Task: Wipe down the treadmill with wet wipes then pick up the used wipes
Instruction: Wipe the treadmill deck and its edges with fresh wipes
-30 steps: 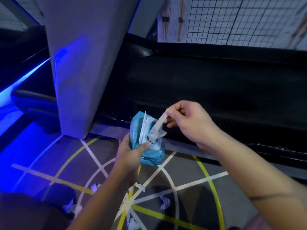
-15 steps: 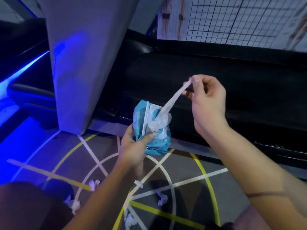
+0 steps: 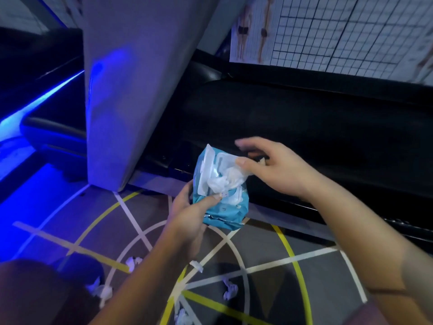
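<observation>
Both hands busy: your left hand (image 3: 187,216) clamps the wipes pack (image 3: 222,214) as a brace; right hand (image 3: 276,170) over its tuft (image 3: 222,184), grip unreadable.

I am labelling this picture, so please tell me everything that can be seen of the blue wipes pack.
The wipes pack is a soft teal plastic pouch, crumpled at its lower end, held roughly upright in front of the dark treadmill. Its white flip lid stands open to the left. A white wipe bunches out of the opening. The left hand grips the pack from below, thumb on its front. The right hand is at the wipe; blur hides whether it pinches it.
</observation>
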The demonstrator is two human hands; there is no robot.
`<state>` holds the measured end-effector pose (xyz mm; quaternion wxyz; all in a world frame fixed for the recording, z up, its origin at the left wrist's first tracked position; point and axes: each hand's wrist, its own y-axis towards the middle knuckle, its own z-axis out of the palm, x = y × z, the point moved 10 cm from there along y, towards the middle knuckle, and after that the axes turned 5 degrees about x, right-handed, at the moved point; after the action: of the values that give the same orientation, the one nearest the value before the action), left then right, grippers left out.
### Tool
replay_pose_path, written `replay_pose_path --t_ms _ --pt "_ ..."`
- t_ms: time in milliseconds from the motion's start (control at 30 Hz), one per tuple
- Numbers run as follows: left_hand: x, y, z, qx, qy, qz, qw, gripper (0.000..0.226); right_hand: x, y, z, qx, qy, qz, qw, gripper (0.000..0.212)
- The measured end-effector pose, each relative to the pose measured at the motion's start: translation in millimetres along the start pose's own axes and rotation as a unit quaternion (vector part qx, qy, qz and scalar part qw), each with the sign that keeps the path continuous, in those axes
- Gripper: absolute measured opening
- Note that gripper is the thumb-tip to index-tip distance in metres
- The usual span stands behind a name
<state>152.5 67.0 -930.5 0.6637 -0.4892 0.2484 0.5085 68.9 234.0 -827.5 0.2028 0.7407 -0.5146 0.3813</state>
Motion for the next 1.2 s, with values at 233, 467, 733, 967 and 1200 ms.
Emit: replay_pose_path --t_ms 233,467,733,967,1200 --pt "8 -2 0 0.008 0.020 -0.004 1.000 0.056 -4 3 8 -0.005 -0.006 0.029 1.000 0.012" --pt "12 -5 4 0.009 0.041 -0.028 0.999 0.061 9 -2 1 -0.009 -0.188 -0.022 0.982 0.012" --pt "21 -3 -16 -0.067 0.092 -0.052 0.992 0.036 -9 4 -23 -0.077 -0.086 0.006 0.993 0.013" --pt "12 1 -27 -0.101 0.113 -0.004 0.988 0.046 -28 -5 -73 -0.311 0.251 -0.022 0.917 0.011" --pt "30 10 -13 -0.059 0.119 -0.012 0.991 0.045 -57 -20 -104 -0.432 0.417 0.026 0.799 0.017"
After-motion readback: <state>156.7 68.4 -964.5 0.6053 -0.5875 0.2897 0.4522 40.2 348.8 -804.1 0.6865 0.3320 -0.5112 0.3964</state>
